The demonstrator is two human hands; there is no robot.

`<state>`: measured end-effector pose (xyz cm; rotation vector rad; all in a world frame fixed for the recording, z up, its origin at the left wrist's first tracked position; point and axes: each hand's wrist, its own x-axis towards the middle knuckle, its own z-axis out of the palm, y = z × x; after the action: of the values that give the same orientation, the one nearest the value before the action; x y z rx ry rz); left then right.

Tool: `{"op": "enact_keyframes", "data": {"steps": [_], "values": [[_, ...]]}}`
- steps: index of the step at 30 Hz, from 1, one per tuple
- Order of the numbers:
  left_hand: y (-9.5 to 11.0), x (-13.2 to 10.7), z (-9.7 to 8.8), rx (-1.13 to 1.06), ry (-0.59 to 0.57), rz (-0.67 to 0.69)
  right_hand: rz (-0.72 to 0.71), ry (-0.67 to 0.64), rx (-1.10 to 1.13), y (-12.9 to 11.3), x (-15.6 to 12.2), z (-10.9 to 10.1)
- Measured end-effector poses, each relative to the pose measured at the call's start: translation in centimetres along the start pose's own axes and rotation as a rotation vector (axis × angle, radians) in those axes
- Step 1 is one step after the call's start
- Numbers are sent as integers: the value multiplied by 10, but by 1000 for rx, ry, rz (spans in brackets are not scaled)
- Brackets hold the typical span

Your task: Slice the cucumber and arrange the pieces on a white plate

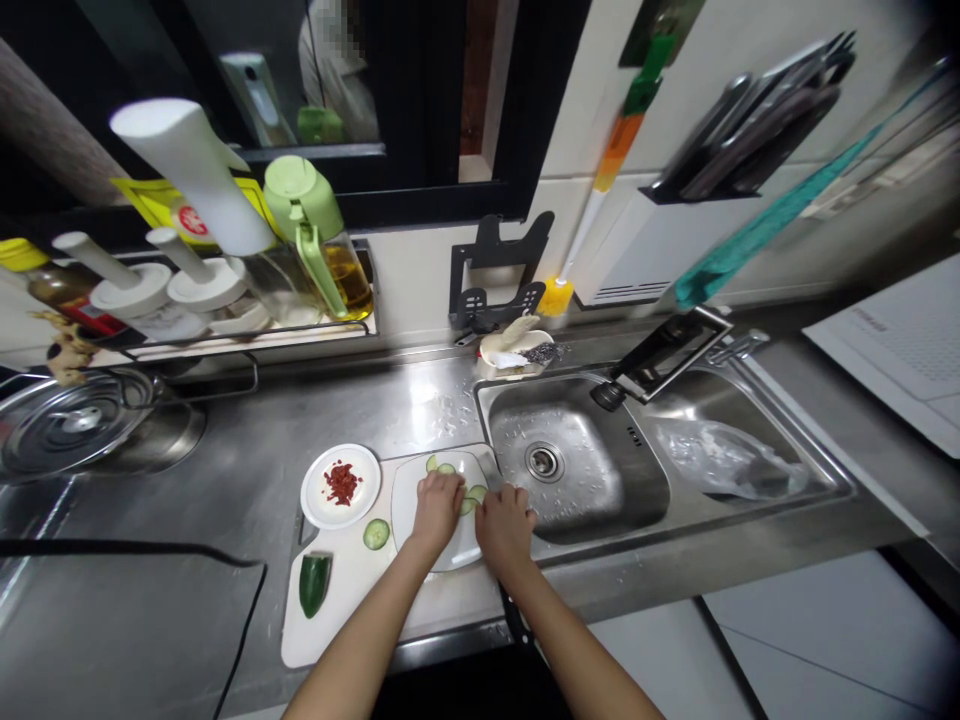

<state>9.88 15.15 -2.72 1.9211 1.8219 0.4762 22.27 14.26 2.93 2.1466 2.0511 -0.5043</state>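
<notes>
Left grip (pixel 441 500) and right grip (pixel 507 518), cucumber slices (pixel 477 493) between, on plate (pixel 406 497).

A green-topped bottle (pixel 319 235) stands on the wall shelf (pixel 300 334).

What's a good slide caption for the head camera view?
Both hands at cucumber slices on a white plate, beside a sink.

Left fingers (pixel 450 482), right fingers (pixel 512 497) near cucumber slices (pixel 477 493) on white plate (pixel 407 497); cucumber chunk (pixel 314 584) on cutting board (pixel 358 592).
</notes>
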Motion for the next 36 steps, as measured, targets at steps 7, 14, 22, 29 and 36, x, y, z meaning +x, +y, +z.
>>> {"op": "enact_keyframes", "data": {"steps": [7, 14, 22, 29, 36], "values": [[4, -4, -8, -36, 15, 24, -33, 11, 9, 5, -2, 4], [5, -11, -4, -50, 25, 93, -63, 15, 20, 5, -3, 6], [4, -11, 1, -44, 40, 100, -71, 4, 25, 7, 0, 10], [2, -9, 3, -52, 12, 88, -67, 9, 30, 6, -1, 7], [5, -11, -3, -85, -5, 59, -55, -16, 55, 6, -2, 3]]}}
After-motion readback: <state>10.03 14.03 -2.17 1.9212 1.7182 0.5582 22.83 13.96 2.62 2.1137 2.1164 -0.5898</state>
